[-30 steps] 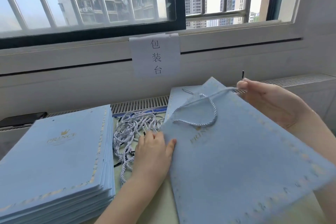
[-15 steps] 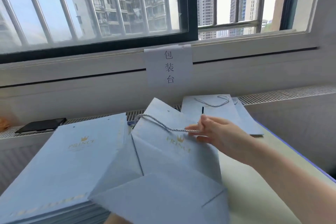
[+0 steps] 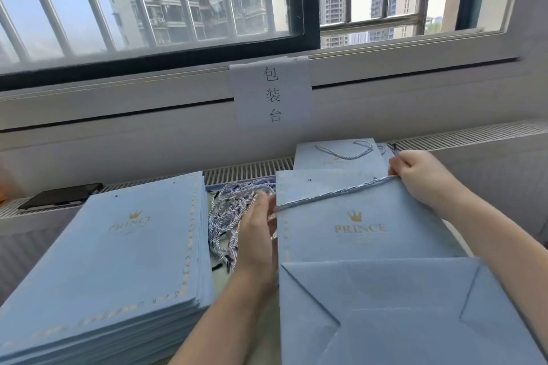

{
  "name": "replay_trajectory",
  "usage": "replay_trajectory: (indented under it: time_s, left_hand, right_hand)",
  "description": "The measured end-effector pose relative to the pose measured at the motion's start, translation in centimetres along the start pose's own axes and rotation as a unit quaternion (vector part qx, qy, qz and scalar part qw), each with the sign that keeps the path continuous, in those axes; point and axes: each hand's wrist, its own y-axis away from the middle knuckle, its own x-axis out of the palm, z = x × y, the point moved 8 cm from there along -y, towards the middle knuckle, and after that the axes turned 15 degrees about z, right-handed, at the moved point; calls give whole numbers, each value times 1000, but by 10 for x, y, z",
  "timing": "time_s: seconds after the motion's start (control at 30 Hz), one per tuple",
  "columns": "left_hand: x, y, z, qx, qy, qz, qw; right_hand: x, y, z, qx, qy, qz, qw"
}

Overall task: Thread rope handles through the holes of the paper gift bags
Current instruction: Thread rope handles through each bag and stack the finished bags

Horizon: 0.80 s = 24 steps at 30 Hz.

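Flat pale blue paper gift bag (image 3: 370,234) with gold crown and PRINCE print, gold dashed edge trim; twisted light blue-and-white rope handle (image 3: 335,194) across it; pile of white-blue twisted ropes with black tips (image 3: 231,216); stack of same pale blue paper bags (image 3: 118,261); black phone (image 3: 62,196); white paper sign, black characters (image 3: 271,93)

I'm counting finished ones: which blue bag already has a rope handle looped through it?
The far bag by the vent, with its handle looped; the near bag's rope lies straight across.

The table (image 3: 267,332) carries a stack of flat bags (image 3: 112,261) at left and a heap of ropes (image 3: 231,216) beside it. A bag (image 3: 370,234) lies at right, a finished bag (image 3: 338,154) behind it.
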Motion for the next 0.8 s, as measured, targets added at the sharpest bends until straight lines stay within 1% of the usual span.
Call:
replay_trajectory:
  time_s: [0.03, 0.07, 0.1, 0.17, 0.2, 0.23, 0.3, 0.37, 0.4, 0.43, 0.47, 0.5, 0.53, 0.57, 0.6, 0.63, 0.73, 0.8]
  left_hand:
    - [6, 4, -5, 24, -24, 5, 999]
    - [12, 8, -11, 41, -74, 2, 996]
    - [15, 11, -16, 56, -113, -3, 992]
    - [14, 6, -14, 65, -206, 3, 976]
    - [13, 5, -10, 63, -268, 1, 961]
    - [13, 3, -8, 65, -337, -3, 939]
    - [13, 2, -3, 54, -476, -13, 878]
    - [15, -1, 5, 21, -586, 8, 810]
    - [18, -1, 9, 8, -615, 27, 788]
    - [21, -1, 11, 6, -629, 42, 776]
    - [25, 0, 13, 1, -641, 58, 765]
    - [28, 1, 14, -1, -649, 69, 757]
    - [30, 2, 14, -9, -658, 79, 748]
    - [31, 2, 16, -15, -665, 88, 742]
    - [31, 2, 18, -28, -671, 96, 735]
    - [30, 1, 19, -36, -679, 102, 726]
    - [34, 1, 22, -32, -706, 124, 696]
    - [39, 2, 22, -9, -700, 138, 700]
  right_hand:
    - [-9, 1, 2, -12, 17, -5, 1000]
    - [-14, 1, 1, -21, 26, -1, 999]
    - [-12, 1, -1, -23, 27, 16, 999]
    - [5, 0, -5, -18, 33, 73, 997]
    - [17, -1, -8, -9, 48, 105, 993]
    - [28, -2, -11, 1, 77, 134, 988]
    - [39, -1, -13, 30, 153, 175, 972]
    - [34, 0, -13, 64, 197, 178, 962]
    - [27, 2, -8, 64, 191, 156, 967]
    - [18, 4, -1, 47, 155, 119, 980]
    - [9, 6, 8, 13, 64, 81, 995]
    - [2, 8, 16, -27, -93, 58, 994]
    - [0, 11, 23, -59, -292, 63, 952]
    - [1, 15, 31, -85, -463, 86, 878]
    - [0, 17, 37, -105, -567, 106, 810]
    - [-3, 19, 42, -116, -608, 112, 777]
    - [-11, 20, 46, -132, -626, 81, 765]
    - [-17, 21, 42, -136, -648, 55, 747]
